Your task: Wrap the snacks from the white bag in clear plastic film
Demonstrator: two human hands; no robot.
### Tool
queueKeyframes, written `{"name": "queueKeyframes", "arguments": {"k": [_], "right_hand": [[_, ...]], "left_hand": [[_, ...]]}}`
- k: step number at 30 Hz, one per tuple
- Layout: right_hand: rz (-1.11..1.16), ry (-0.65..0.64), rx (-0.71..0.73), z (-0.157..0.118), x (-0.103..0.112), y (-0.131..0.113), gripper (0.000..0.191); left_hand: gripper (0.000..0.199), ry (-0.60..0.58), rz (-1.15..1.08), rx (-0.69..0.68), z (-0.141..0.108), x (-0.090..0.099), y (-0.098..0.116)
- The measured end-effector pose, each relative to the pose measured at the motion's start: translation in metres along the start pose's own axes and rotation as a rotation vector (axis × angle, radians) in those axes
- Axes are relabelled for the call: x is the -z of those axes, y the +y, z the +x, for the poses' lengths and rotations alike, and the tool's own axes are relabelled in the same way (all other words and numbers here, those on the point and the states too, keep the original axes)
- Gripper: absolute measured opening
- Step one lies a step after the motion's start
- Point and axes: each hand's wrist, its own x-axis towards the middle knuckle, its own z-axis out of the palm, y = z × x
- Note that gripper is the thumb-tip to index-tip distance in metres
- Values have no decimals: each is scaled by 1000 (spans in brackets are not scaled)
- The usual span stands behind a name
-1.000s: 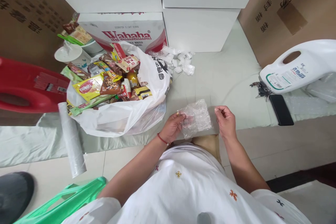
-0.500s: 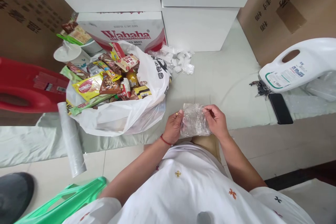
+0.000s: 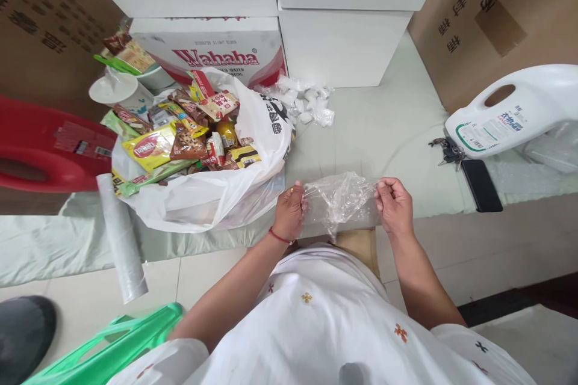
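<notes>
A thin, crinkled clear plastic bag [image 3: 341,198] is stretched between my two hands, just above the near edge of the cloth-covered table. My left hand [image 3: 290,212] pinches its left side between thumb and fingers; a red cord circles that wrist. The right side of the plastic is pinched by my right hand [image 3: 394,204], fingers curled. The middle of the plastic bunches up and hangs toward my lap. To the left of my left hand stands a white carrier bag [image 3: 244,198] full of wrapped snacks [image 3: 153,147].
Small white wrapped pieces [image 3: 311,105] lie behind my hands, before the white boxes [image 3: 343,45]. At right are a white jug [image 3: 492,126], keys [image 3: 447,150] and a black phone [image 3: 481,185]. A plastic roll [image 3: 121,240] overhangs the table edge at left, near a red container [image 3: 54,147].
My hands have moved apart, the right one farther to the right. The plastic between them has gone from a compact, flat bundle to a wider, stretched sheet with a drooping middle.
</notes>
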Motion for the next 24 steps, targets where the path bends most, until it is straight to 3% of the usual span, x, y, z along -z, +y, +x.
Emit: {"name": "queueKeyframes", "arguments": {"k": [5, 10, 12, 14, 16, 18, 21, 24], "right_hand": [[76, 17, -95, 12, 26, -12, 40], [-15, -102, -284, 24, 63, -17, 47], [-118, -131, -286, 30, 76, -12, 47], [-298, -38, -167, 33, 85, -7, 48], [-484, 131, 42, 30, 89, -9, 46], [-589, 190, 277, 18, 86, -17, 45], [-675, -76, 549, -9, 64, -30, 57], [-801, -329, 644, -34, 26, -26, 68]], "left_hand": [[59, 33, -30, -15, 7, 6, 7], [61, -6, -20, 2, 12, 6, 11], [63, -36, -18, 31, 12, 2, 12], [64, -58, -22, 71, 12, -4, 12], [65, -66, -32, 88, 11, -10, 12], [65, -65, -52, 81, 12, -15, 13], [65, -63, -82, 62, 13, -20, 13], [66, -46, -89, 52, 12, -24, 12]]}}
